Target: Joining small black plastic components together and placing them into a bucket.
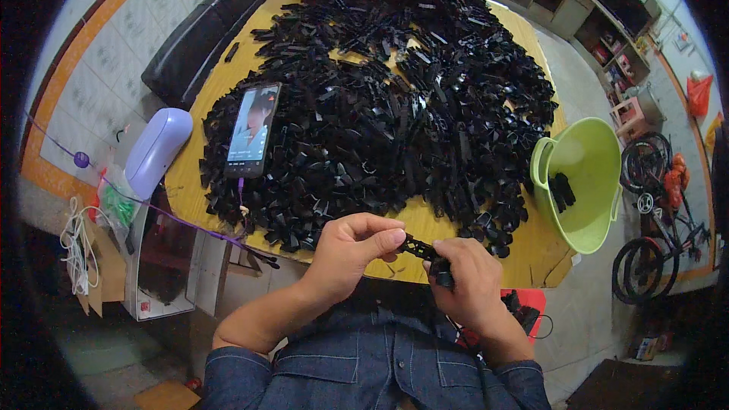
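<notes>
1. Pinching black part [419, 247] from both sides, with left hand [349, 250] and right hand [469, 272], likely to keep it steady.
2. Held over the table's [528, 262] near edge, close to the pile [342, 125], maybe for easy reach.

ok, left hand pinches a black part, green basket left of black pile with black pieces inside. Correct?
Wrong side: the head view shows the green basket right of the black pile. The left hand does pinch a black part, and black pieces are inside the basket.
</notes>
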Available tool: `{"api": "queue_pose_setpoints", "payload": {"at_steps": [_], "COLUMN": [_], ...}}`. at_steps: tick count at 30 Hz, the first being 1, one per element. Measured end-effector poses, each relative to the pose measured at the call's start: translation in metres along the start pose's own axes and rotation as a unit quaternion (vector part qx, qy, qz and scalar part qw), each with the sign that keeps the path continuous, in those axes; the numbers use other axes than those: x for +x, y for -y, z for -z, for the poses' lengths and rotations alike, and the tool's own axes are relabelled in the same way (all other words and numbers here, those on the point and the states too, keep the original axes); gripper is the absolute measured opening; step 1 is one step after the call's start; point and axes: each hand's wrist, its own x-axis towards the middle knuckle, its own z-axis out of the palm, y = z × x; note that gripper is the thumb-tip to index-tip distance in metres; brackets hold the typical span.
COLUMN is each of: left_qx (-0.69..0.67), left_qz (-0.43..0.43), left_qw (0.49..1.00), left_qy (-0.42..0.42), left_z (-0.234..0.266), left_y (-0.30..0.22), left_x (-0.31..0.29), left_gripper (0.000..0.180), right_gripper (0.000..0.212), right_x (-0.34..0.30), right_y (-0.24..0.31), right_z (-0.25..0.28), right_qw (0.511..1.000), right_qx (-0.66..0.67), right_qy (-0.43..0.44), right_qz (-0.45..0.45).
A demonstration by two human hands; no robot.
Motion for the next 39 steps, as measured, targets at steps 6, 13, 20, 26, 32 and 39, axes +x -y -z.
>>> {"api": "queue_pose_setpoints", "payload": {"at_steps": [6,13,20,26,32,39], "left_qx": [0.424,-0.008,0.162,-0.039,0.033,-0.015], "left_qz": [-0.334,0.078,0.001,0.035,0.145,0.121], "left_qw": [0.841,0.997,0.973,0.968,0.939,0.945], "left_qy": [-0.041,-0.016,0.164,0.247,0.31,0.302], "left_z": [-0.008,-0.006,-0.003,-0.023,-0.04,-0.047], "left_y": [-0.005,0.001,0.005,0.042,0.04,0.044], "left_x": [-0.008,-0.007,0.007,0.004,0.01,0.012], "left_gripper": [0.018,0.02,0.077,0.055,0.074,0.043], "right_gripper": [0.043,0.05,0.047,0.045,0.019,0.022], "right_x": [0.001,-0.01,-0.023,-0.034,-0.046,-0.055], "right_y": [0.004,0.003,0.013,0.017,0.012,0.01], "right_z": [0.0,-0.002,-0.014,-0.012,-0.008,-0.01], "right_qw": [0.999,0.998,0.997,0.996,0.998,0.998], "right_qx": [-0.031,-0.05,-0.004,-0.019,-0.01,0.066], "right_qy": [-0.004,-0.004,0.042,0.042,0.023,0.019], "right_qz": [0.007,0.032,0.067,0.079,0.054,0.018]}}
